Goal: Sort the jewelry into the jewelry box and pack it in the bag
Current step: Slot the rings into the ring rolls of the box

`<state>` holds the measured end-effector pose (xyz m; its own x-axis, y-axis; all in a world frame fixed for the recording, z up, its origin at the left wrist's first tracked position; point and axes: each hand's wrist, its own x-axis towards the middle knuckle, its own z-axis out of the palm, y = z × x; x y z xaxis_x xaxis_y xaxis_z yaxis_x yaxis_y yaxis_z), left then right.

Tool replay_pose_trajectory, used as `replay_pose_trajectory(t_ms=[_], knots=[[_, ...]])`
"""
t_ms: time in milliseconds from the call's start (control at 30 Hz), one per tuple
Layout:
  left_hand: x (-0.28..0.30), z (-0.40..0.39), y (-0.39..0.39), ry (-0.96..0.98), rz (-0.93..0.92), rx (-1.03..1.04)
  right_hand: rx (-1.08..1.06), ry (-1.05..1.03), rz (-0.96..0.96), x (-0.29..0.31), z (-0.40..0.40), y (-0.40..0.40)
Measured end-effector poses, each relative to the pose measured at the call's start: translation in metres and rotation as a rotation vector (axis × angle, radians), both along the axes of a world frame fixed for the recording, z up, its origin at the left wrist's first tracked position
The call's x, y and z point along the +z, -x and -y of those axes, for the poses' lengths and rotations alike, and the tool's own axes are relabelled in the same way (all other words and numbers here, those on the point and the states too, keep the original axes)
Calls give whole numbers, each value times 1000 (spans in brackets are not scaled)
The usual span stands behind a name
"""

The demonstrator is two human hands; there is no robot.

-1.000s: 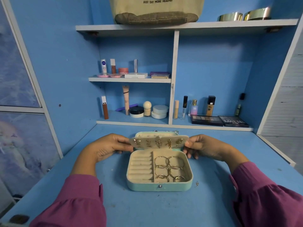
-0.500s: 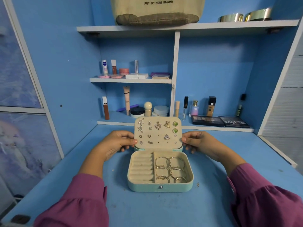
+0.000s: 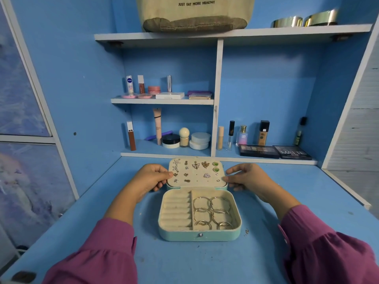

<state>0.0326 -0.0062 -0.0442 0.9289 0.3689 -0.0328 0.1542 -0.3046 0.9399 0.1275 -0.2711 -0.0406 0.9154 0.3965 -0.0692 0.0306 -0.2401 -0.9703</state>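
A mint-green jewelry box (image 3: pixel 200 235) lies open on the blue desk. Its right compartment holds several gold hoops (image 3: pixel 213 212), and the ring rolls (image 3: pixel 176 210) on its left hold nothing. Behind the tray, the beige earring panel (image 3: pixel 196 178) leans back, studded with several earrings. My left hand (image 3: pixel 149 179) pinches the panel's left edge. My right hand (image 3: pixel 248 179) grips its right edge with the fingertips. A beige canvas bag (image 3: pixel 194 13) sits on the top shelf, above and behind the box.
Shelves at the back hold cosmetics: tubes and jars (image 3: pixel 176 140) on the lower left, bottles and two dark palettes (image 3: pixel 274 151) on the lower right. Two metal tins (image 3: pixel 305 20) stand on the top shelf. A wall panel (image 3: pixel 61 140) borders the desk on the left.
The earring panel has swung up from over the tray and tipped back toward the lid. Both hands followed it, staying on its side edges.
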Motion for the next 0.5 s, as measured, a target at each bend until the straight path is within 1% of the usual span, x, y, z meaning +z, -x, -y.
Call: replay_pose_trajectory(t_ms=[233,367,500], knots=[[0,0,-2,18,-12,35,36,28,-79,4,1,3],[-1,-1,-3,2,-15,83,37,-51,-98,2,-5,7],[0,-4,-4,-44,-43,181,18,-124,-98,0,-15,11]])
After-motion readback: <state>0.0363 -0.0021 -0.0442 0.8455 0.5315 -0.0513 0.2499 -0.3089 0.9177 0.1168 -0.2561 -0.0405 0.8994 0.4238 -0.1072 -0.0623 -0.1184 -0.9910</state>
